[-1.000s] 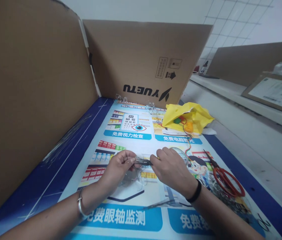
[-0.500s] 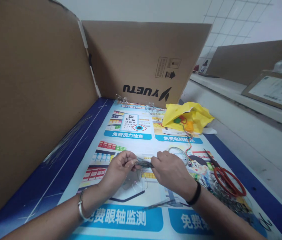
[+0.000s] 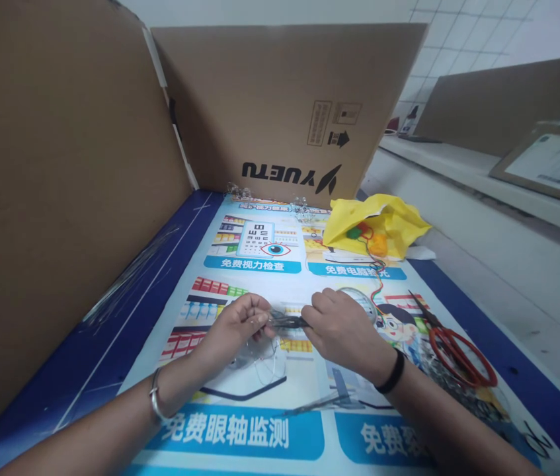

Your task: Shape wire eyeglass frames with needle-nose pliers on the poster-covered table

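Observation:
My left hand (image 3: 237, 327) and my right hand (image 3: 342, 330) meet over the middle of a printed poster mat (image 3: 260, 433). Both pinch a small dark thin piece (image 3: 287, 322) held level between their fingertips. Clear thin wire or plastic (image 3: 260, 357) hangs below the left hand, too faint to make out. A silver bangle sits on my left wrist, a black band on my right.
Red-handled scissors (image 3: 458, 354) lie right of my right arm. A yellow bag (image 3: 379, 225) with coloured beads and a cord sits further back. Cardboard walls (image 3: 280, 106) stand at the left and rear. A white ledge (image 3: 482, 175) runs along the right.
Both hands stay pinched on the small dark piece, shifting only slightly. The view has tilted a little.

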A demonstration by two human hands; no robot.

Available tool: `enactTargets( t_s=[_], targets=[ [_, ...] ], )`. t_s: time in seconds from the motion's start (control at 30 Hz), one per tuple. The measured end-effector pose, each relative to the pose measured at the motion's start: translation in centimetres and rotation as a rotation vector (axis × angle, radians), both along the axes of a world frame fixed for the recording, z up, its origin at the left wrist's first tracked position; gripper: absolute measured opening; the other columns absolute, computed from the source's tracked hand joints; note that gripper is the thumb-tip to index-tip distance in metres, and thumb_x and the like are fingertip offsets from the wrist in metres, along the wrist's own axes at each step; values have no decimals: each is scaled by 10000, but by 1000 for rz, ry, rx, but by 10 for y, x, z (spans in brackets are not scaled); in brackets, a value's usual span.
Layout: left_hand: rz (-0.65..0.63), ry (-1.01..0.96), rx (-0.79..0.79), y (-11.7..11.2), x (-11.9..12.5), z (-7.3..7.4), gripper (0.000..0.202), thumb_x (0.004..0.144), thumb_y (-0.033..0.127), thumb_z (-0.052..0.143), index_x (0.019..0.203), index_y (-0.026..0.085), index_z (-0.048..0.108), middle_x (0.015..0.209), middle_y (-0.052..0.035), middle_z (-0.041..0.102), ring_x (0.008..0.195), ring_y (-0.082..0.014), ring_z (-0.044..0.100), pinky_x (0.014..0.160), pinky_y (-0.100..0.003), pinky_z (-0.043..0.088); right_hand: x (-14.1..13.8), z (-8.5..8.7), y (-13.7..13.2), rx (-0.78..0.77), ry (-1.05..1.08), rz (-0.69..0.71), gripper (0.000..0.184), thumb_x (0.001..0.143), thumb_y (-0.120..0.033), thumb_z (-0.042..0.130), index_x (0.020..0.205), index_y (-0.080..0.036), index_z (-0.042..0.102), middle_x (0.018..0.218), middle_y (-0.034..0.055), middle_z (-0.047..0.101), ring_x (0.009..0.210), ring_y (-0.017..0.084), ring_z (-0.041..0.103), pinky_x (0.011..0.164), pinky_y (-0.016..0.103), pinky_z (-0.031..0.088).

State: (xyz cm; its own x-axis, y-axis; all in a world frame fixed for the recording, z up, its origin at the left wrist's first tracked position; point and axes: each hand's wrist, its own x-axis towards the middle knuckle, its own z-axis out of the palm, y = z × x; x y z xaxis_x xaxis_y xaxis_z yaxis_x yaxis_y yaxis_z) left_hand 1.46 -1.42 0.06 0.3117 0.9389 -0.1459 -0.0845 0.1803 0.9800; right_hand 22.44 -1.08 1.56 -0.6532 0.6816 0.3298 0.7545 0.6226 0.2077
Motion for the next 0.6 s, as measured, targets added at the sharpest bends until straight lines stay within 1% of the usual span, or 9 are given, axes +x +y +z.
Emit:
enactTargets(
  t_s=[0.13, 0.3, 0.37, 0.47, 0.6],
  targets=[
    [-44, 33, 6, 2, -3, 1, 215, 777, 346, 610, 870, 176, 516, 640, -19, 652, 566, -111, 544, 565, -233, 400, 1, 1, 1, -26, -17, 17, 87, 796, -223, 529, 715, -193, 530, 727, 33, 502, 714, 173, 381, 628, 314, 193],
    [-188, 66, -15, 6, -7, -1, 224, 785, 362, 602, 876, 180, 507, 646, -5, 640, 546, -102, 531, 546, -229, 382, -1, 1, 0, -56, -36, 76, 119, 830, -228, 489, 721, -193, 522, 718, 32, 496, 700, 170, 366, 611, 306, 177],
    [-225, 83, -32, 8, -9, -2, 223, 785, 356, 601, 873, 177, 500, 643, 0, 635, 540, -100, 527, 539, -227, 377, -1, 1, -1, -60, -52, 80, 127, 841, -235, 479, 726, -198, 517, 717, 32, 493, 697, 175, 367, 605, 309, 172],
    [-239, 93, -39, 9, -10, 0, 206, 786, 331, 601, 872, 176, 496, 637, 4, 636, 542, -97, 529, 542, -224, 376, -3, 3, -4, -61, -65, 64, 140, 857, -225, 456, 732, -205, 515, 717, 35, 490, 692, 181, 371, 593, 316, 162],
    [-223, 88, -34, 9, -11, 3, 169, 783, 293, 607, 846, 175, 504, 624, 9, 636, 555, -96, 547, 548, -218, 372, -5, 4, -8, -76, -74, 30, 130, 856, -210, 455, 743, -201, 519, 723, 42, 499, 689, 178, 379, 573, 312, 147]
  ],
)
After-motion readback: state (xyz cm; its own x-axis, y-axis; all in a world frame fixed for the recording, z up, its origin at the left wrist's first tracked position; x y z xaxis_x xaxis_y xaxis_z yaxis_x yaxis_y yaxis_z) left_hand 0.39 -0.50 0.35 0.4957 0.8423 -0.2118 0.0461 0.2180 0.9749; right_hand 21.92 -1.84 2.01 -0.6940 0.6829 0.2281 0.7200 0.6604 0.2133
